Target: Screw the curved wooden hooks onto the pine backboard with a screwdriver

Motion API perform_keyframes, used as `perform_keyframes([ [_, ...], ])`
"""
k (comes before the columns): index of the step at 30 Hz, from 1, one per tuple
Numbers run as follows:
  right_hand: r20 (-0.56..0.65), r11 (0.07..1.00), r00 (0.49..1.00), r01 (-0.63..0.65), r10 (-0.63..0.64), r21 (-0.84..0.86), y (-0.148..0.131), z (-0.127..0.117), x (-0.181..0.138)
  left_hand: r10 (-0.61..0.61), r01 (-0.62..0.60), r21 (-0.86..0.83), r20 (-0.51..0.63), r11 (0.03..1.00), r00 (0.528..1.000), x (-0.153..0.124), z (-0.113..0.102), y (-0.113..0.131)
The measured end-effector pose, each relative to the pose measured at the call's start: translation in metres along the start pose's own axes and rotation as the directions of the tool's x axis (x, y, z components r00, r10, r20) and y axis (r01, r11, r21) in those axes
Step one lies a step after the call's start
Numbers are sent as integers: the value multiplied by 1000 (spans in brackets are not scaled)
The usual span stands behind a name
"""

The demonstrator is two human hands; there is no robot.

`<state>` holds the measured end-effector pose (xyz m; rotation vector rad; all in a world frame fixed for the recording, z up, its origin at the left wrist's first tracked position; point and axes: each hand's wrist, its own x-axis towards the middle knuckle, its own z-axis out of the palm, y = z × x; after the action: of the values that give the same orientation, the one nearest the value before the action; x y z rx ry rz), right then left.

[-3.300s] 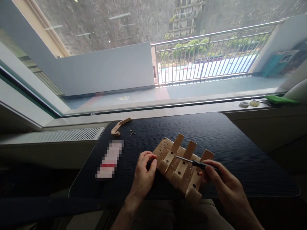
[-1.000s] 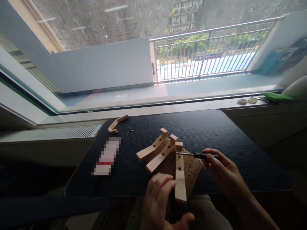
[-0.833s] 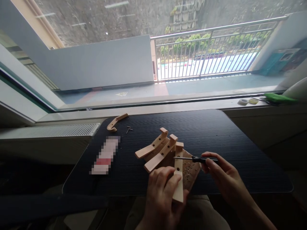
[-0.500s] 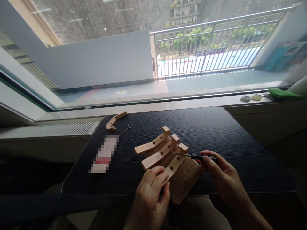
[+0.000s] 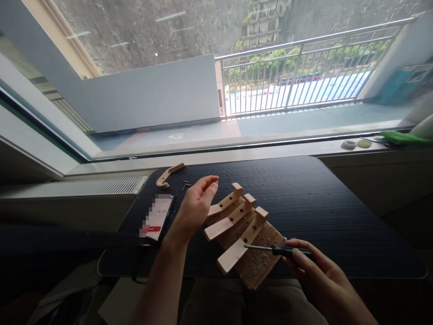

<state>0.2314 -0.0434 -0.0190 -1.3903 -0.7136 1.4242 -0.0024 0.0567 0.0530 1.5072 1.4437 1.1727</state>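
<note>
My right hand (image 5: 309, 262) grips a screwdriver (image 5: 275, 249) with a black handle. Its thin shaft points left, the tip over the nearest wooden hook (image 5: 238, 250), close to a dark hole; whether it touches is unclear. Two more wooden hooks (image 5: 227, 222) lie side by side behind that one, on a brown wooden board (image 5: 260, 266) pitted with holes. My left hand (image 5: 198, 201) is raised left of the board, fingers loosely bent, with nothing visible in them. It partly covers the end of the farthest hook (image 5: 225, 203). Several small screws (image 5: 185, 185) lie just beyond it.
A loose wooden hook (image 5: 169, 174) rests at the far left of the black table (image 5: 321, 212). Nearer stands a phone (image 5: 160, 212) with a lit screen, partly blurred. Tape rolls (image 5: 349, 144) and a green cloth-like thing (image 5: 406, 137) are on the window sill.
My left hand has let go of the nearest hook and moved away, up and left toward the screws. The screwdriver has dropped lower, its tip now over the nearest hook.
</note>
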Motion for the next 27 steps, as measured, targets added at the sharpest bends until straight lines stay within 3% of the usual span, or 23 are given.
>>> perform_keyframes([
  [4,106,991,988,122,-116,-56,1,1,18,-215,215,10,130,977,968,25,3,-22],
  [8,143,978,971,200,-190,-56,-11,7,42,-307,317,15,303,948,902,29,-5,-33],
  [11,123,973,966,231,-226,-23,-19,15,58,-396,412,6,290,911,871,23,-10,-44],
  [15,127,970,962,238,-243,56,-19,28,69,-331,388,-198,268,900,905,10,-8,-61],
  [18,132,966,964,214,-233,142,-17,40,68,-303,383,-438,243,814,921,0,-5,-68],
  [21,189,960,950,219,-251,175,-22,53,65,-385,470,-528,270,708,883,-9,-7,-71],
  [24,283,954,913,297,-292,27,-32,53,62,-320,475,-601,353,643,879,-14,-8,-78],
  [27,254,863,876,463,-410,-203,-36,35,56,-333,426,-671,272,607,903,-14,-5,-88],
])
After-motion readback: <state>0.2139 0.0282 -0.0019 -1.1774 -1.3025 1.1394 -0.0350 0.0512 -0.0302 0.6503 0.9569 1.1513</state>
